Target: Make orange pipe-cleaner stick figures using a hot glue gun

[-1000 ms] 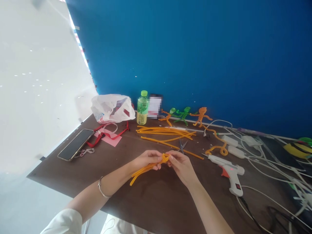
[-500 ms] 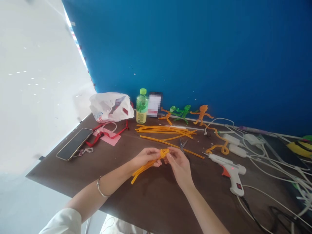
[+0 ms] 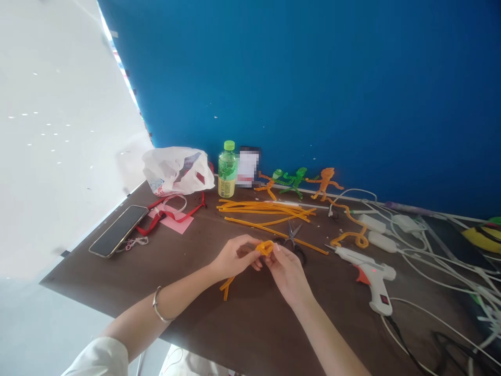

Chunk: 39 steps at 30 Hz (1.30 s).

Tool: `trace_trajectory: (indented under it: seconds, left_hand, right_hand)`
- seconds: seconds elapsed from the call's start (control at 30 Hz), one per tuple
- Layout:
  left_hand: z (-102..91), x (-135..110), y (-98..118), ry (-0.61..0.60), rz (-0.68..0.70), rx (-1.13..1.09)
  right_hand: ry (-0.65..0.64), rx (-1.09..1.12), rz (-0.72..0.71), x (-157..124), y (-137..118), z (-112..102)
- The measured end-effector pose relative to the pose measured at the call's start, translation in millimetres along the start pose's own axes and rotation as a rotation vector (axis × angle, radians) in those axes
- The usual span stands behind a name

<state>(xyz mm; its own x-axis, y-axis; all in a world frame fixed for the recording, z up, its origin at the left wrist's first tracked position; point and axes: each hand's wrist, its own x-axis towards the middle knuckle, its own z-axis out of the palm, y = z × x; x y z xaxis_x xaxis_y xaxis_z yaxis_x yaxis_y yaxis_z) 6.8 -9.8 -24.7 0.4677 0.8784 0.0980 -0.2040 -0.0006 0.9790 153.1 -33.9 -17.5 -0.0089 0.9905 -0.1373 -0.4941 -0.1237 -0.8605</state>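
A tight coil of orange pipe cleaner (image 3: 265, 247) sits between the two hands, above the middle of the brown table (image 3: 250, 329). The left hand (image 3: 235, 257) is curled closed around the coil's left side, and its fingers (image 3: 253, 264) hold the wire. Two short pipe-cleaner ends (image 3: 226, 287) stick out below that hand toward the near edge. The right hand (image 3: 287, 274) is partly closed, with its fingertips (image 3: 277, 248) pinching the coil's right side. A metal bangle (image 3: 157, 305) circles the left wrist.

Just beyond the right hand lie small scissors (image 3: 291, 236), their dark handles almost touching it. Farther away is a loose bundle of orange pipe cleaners (image 3: 266, 210), with one long piece (image 3: 276, 235) running toward the right. Pipe-cleaner figures, orange (image 3: 324, 183) and green (image 3: 294, 180), stand along the blue wall (image 3: 313, 78).

To the right are a white glue gun (image 3: 370, 274), a curled orange pipe cleaner (image 3: 350, 237) and tangled white cables (image 3: 434, 261). To the left are a green-capped bottle (image 3: 227, 169), a white plastic bag (image 3: 176, 171), a phone (image 3: 116, 231), pink paper (image 3: 171, 220) and red ribbon (image 3: 183, 211).
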Motion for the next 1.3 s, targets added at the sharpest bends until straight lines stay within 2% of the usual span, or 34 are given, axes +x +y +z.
trace_trajectory:
  seconds: [0.27, 0.4, 0.57, 0.7, 0.8, 0.97, 1.03, 1.3]
  left_hand:
    - [-9.5, 1, 0, -0.055, 0.234, 0.363]
    - [-13.9, 6, -1, -0.044, 0.398, 0.549]
    - [-23.3, 15, -5, -0.018, 0.568, 0.704]
    - [-34.7, 26, -12, -0.042, 0.678, 0.824]
    - [-41.5, 41, -15, -0.007, 0.745, 0.876]
    - [-43.5, 63, -17, -0.036, 0.797, 0.887]
    - [-43.9, 66, -17, -0.072, 0.803, 0.905]
    - [-49.2, 61, -19, -0.083, 0.817, 0.933]
  right_hand:
    - [-0.039, 0.297, 0.259, 1, 3, 1]
    - [-0.060, 0.375, 0.326, 4, 2, 2]
    - [-0.076, 0.381, 0.286, 15, 6, -1]
    - [-0.106, 0.375, 0.301, 34, 11, -6]
    - [-0.128, 0.345, 0.276, 51, 9, -6]
    - [-0.117, 0.222, 0.140, 66, 1, -9]
    - [-0.120, 0.193, 0.136, 66, 0, -11]
    - [-0.158, 0.155, 0.155, 63, 2, -12]
